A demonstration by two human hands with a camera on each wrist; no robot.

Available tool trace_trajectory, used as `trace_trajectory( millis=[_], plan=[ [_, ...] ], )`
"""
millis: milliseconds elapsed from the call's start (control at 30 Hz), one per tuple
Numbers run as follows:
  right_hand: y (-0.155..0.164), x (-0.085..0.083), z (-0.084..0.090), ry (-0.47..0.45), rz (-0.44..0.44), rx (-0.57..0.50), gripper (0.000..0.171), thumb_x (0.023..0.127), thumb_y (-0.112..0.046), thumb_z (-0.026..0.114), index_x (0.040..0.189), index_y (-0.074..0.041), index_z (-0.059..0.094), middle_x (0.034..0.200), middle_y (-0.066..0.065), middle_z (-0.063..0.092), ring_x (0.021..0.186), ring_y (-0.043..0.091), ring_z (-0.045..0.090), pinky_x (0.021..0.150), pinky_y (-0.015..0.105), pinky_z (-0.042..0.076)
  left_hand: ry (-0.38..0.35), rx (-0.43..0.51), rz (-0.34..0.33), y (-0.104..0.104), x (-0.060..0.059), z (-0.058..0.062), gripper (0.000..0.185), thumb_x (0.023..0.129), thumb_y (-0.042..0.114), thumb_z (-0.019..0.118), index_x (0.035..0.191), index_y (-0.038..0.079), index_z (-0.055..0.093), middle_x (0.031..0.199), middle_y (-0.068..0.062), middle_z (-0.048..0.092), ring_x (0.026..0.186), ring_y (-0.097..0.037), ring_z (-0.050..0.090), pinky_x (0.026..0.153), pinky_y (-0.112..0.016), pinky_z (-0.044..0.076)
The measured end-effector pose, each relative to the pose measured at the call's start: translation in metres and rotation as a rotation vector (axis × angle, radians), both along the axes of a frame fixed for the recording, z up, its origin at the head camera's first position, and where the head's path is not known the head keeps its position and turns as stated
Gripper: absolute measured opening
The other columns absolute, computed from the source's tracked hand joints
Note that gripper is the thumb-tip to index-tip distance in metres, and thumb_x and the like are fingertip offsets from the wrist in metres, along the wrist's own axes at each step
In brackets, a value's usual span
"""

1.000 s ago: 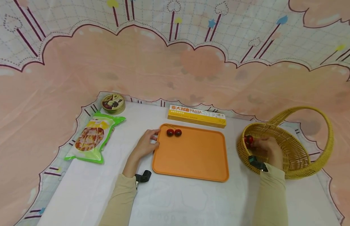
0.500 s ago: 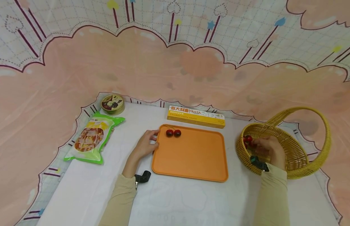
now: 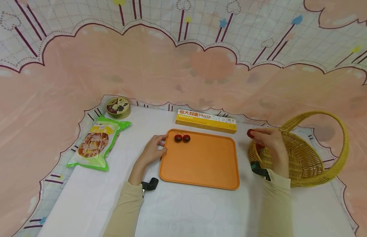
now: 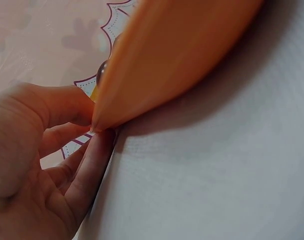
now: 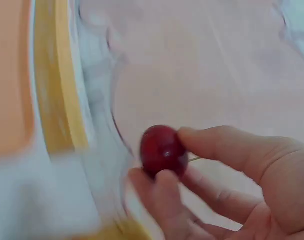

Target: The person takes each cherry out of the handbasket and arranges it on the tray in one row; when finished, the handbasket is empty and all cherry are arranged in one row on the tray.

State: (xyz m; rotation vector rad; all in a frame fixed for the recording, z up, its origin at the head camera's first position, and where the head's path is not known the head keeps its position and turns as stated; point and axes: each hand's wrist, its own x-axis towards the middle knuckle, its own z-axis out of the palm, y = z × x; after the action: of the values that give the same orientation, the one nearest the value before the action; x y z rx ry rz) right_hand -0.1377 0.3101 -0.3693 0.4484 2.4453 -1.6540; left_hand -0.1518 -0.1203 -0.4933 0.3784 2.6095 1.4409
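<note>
The right hand [image 3: 270, 143] holds a red cherry [image 3: 250, 133] pinched between thumb and fingertips, its grip clamped on the fruit, as the right wrist view shows plainly [image 5: 162, 150]; the cherry is lifted above the left rim of the wicker basket [image 3: 307, 161], between the basket and the far right corner of the orange tray [image 3: 201, 164]; another bit of red shows just under the hand at the basket's rim, too hidden to name; the left hand [image 3: 152, 151] rests on the bench [image 3: 201, 214] at the tray's far left corner, thumb and fingers pinching the tray's edge, grip clamped on it [image 4: 99, 122]; two dark cherries [image 3: 182, 138] lie side by side on the tray near that corner, just beside the left fingers; behind the tray lies a long yellow pasta box [image 3: 205, 120]; to the left lie a green snack bag [image 3: 95, 144] and a round tin [image 3: 118, 107], the tin beyond the bag.
</note>
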Motion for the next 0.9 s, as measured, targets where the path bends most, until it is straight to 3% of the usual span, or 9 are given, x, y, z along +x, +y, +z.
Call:
trace_trajectory(
  millis=[133, 333, 467, 633, 900],
  plan=[
    [-0.039, -0.014, -0.012, 0.022, 0.059, -0.005, 0.048, 0.093, -0.016, 0.067, 0.129, 0.013, 0.055, 0.090, -0.003, 0.072, 0.078, 0.001, 0.067, 0.076, 0.020, 0.055, 0.008, 0.005, -0.008, 0.001, -0.002, 0.001, 0.057, 0.085, 0.001, 0.065, 0.140, -0.002, 0.050, 0.128, -0.021, 0.052, 0.104, -0.032, 0.061, 0.092, -0.045, 0.049],
    [-0.100, -0.028, -0.038, 0.021, 0.133, 0.023, 0.038, 0.092, -0.011, 0.069, 0.121, 0.011, 0.063, 0.108, 0.021, 0.070, 0.086, 0.015, 0.069, 0.083, 0.035, 0.057, 0.008, 0.024, -0.002, 0.003, -0.004, 0.000, 0.057, 0.085, 0.001, 0.066, 0.140, -0.001, 0.051, 0.129, -0.020, 0.053, 0.104, -0.031, 0.061, 0.092, -0.045, 0.050],
    [-0.133, -0.033, -0.057, 0.022, 0.155, 0.057, 0.031, 0.089, -0.009, 0.071, 0.115, 0.008, 0.068, 0.109, 0.022, 0.069, 0.093, 0.026, 0.068, 0.085, 0.037, 0.056, 0.020, 0.011, -0.009, 0.002, -0.002, -0.003, 0.056, 0.085, 0.000, 0.066, 0.139, -0.002, 0.051, 0.128, -0.021, 0.053, 0.103, -0.031, 0.061, 0.091, -0.044, 0.050],
    [-0.160, -0.037, -0.079, 0.064, 0.190, 0.147, 0.025, 0.085, -0.007, 0.075, 0.106, 0.007, 0.073, 0.099, 0.020, 0.072, 0.085, 0.026, 0.066, 0.073, 0.026, 0.052, 0.016, 0.012, -0.011, 0.000, 0.001, -0.005, 0.057, 0.084, 0.000, 0.066, 0.139, -0.002, 0.051, 0.127, -0.021, 0.054, 0.102, -0.031, 0.061, 0.091, -0.044, 0.050],
    [-0.177, -0.040, -0.082, 0.064, 0.209, 0.147, 0.026, 0.086, -0.008, 0.075, 0.107, 0.006, 0.072, 0.099, 0.020, 0.072, 0.083, 0.025, 0.067, 0.074, 0.029, 0.054, 0.009, 0.007, 0.003, -0.001, 0.000, -0.004, 0.057, 0.085, 0.001, 0.066, 0.140, 0.000, 0.051, 0.127, -0.019, 0.053, 0.103, -0.030, 0.061, 0.091, -0.044, 0.050]
  ],
)
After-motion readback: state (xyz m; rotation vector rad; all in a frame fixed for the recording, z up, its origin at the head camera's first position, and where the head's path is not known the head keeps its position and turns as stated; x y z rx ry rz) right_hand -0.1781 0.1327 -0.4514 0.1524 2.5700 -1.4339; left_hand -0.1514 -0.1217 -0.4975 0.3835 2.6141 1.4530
